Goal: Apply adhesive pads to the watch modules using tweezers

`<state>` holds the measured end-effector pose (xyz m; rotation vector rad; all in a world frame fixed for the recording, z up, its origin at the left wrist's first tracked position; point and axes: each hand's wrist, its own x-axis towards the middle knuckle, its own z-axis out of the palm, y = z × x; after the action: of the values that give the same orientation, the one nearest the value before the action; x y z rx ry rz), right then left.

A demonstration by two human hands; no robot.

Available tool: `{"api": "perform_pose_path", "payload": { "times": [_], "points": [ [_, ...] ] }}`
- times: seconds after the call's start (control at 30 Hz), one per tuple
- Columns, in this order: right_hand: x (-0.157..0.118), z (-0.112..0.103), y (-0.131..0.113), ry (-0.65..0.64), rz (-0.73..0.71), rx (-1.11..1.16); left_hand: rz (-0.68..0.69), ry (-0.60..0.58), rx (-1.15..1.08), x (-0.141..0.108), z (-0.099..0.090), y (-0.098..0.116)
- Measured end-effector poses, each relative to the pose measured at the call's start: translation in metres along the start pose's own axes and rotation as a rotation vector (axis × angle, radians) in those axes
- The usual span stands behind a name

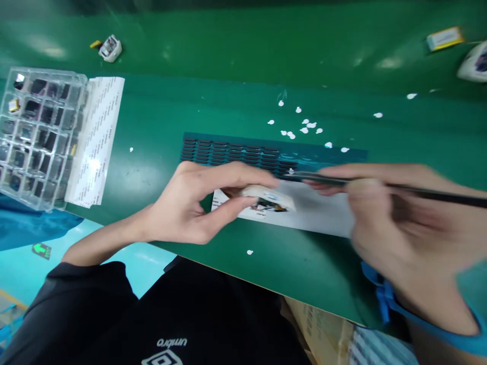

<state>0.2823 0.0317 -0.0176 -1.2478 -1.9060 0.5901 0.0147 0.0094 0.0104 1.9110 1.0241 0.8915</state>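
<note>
Between the thumb and fingers of my left hand is a small white device, its open side showing dark parts and wires. My right hand, partly blurred, grips dark tweezers whose tips point left, just above the device. Near the tips there is a small white round piece; whether they hold it I cannot tell. Under both hands lie a white paper sheet and a blue sheet with rows of black strips.
Several white round stickers are scattered beyond the hands. A clear compartment tray and printed paper are at the left. Another white device sits at the back left. A battery and a white device are at the back right.
</note>
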Motion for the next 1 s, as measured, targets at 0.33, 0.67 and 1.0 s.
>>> {"api": "perform_pose_path", "payload": {
  "times": [0.33,0.67,1.0],
  "points": [
    [0.008,0.009,-0.001,-0.272,-0.238,0.059,0.137,-0.091,0.227,-0.021,0.016,-0.031],
    [0.013,0.005,0.003,-0.108,-0.170,-0.046,0.296,-0.094,0.401,-0.021,0.016,-0.035],
    [0.018,0.002,0.016,-0.055,-0.137,-0.112,0.248,-0.213,0.504,0.019,0.015,-0.027]
  ]
}}
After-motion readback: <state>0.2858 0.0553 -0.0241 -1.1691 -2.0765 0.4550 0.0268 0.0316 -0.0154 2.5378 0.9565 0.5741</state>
